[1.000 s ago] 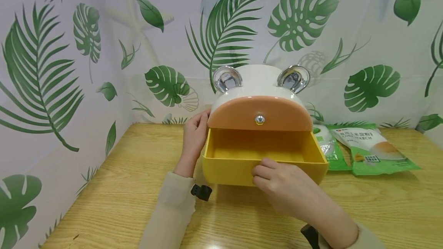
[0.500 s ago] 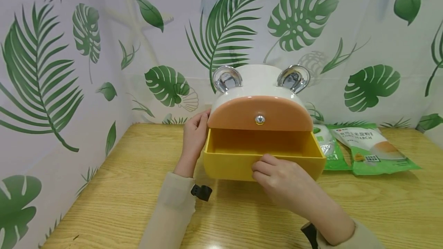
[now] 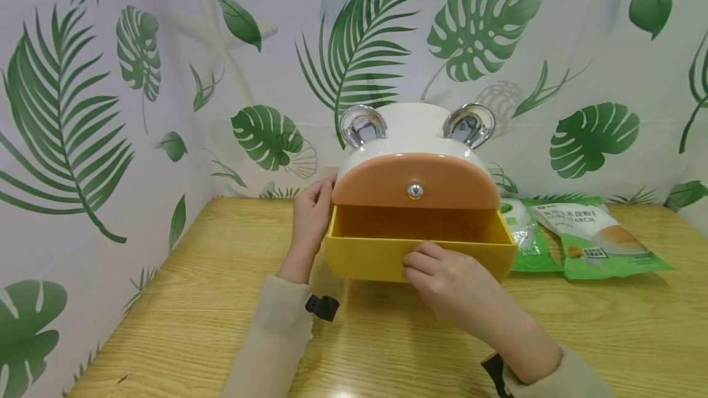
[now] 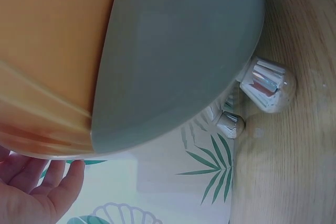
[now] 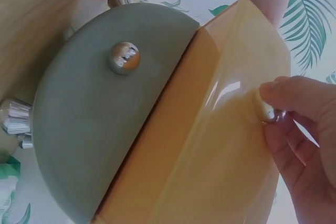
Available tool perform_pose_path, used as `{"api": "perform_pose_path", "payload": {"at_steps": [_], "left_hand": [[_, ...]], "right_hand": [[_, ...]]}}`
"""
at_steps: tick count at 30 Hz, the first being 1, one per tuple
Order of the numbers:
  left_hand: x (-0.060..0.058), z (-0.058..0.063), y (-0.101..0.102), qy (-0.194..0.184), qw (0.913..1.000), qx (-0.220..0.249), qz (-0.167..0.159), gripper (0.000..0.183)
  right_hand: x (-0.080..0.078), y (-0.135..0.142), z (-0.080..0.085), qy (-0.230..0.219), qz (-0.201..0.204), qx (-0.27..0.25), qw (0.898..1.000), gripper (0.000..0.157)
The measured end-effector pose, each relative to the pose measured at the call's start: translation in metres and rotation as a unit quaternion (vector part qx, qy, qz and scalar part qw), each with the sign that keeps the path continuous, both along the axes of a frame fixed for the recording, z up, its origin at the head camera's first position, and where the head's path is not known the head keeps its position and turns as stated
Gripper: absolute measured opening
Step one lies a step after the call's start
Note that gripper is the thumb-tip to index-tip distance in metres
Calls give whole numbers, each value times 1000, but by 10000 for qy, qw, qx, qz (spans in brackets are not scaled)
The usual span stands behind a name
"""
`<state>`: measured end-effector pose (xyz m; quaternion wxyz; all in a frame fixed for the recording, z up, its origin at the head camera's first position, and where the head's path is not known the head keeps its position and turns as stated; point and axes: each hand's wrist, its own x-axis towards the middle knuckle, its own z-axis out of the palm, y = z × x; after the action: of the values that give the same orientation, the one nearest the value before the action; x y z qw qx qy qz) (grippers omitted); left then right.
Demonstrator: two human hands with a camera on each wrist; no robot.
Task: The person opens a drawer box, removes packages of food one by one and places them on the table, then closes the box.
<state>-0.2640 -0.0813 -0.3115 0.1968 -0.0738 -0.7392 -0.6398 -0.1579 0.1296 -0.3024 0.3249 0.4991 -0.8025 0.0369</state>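
While the yellow drawer (image 3: 365, 260) stands partly out of the lower half of the storage box (image 3: 412, 131), its silver knob (image 5: 270, 111) is pinched between the thumb and fingers of the right hand (image 3: 450, 284), as is shown in the right wrist view; in the head view that knob is covered by the hand. The box's left side is touched by the left hand (image 3: 311, 210), whose fingers are loosely extended, with the tips set against the shell; how firmly they are pressed cannot be told. The yellow interior of the drawer is seen from above, its rear part hidden under the orange upper front (image 3: 376, 183), which is flush with the white body and is fitted with a round silver knob (image 3: 415, 191) of its own. The top is flanked by two chrome ornaments (image 3: 363, 126). The box is placed on the wood-grain table (image 3: 221, 250), near the leaf-printed backdrop (image 3: 265, 72). To the right of the box, a green and white bag (image 3: 525, 232) is partly hidden by it, and just beside that bag a packet marked "CORN STARCH" (image 3: 603, 238) is laid flat. Both forearms are covered by beige sleeves (image 3: 273, 324), and a black strap (image 3: 322, 308) is seen near the left cuff.
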Motion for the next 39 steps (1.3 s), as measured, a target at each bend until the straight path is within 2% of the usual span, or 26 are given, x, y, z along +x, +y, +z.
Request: {"api": "perform_pose_path", "payload": {"at_steps": [3, 8, 13, 14, 15, 19, 23, 39], "left_hand": [[0, 0, 0, -4, 10000, -5, 1, 29], [-1, -1, 0, -19, 10000, 30, 0, 29], [-1, -1, 0, -37, 9999, 90, -72, 29], [-1, 0, 0, -47, 9999, 100, -84, 29], [-1, 0, 0, -49, 9999, 105, -95, 29], [-1, 0, -1, -60, 9999, 83, -99, 30], [-1, 0, -1, -17, 9999, 70, -104, 30], [1, 1, 0, 92, 9999, 89, -78, 29]], "right_hand": [[-2, 0, -1, -48, -120, 39, 9999, 7], [-6, 1, -3, 33, -244, -14, 9997, 11], [-10, 1, -5, 184, -203, -180, 9995, 55], [-10, 1, -5, 189, -199, -196, 9994, 57], [-10, 1, -5, 184, -199, -197, 9994, 52], [-11, 2, -6, 59, -299, -127, 9995, 12], [-12, 2, -7, 3, -421, -73, 9991, 23], [-13, 3, -9, -4, -652, -22, 9979, 26]]}}
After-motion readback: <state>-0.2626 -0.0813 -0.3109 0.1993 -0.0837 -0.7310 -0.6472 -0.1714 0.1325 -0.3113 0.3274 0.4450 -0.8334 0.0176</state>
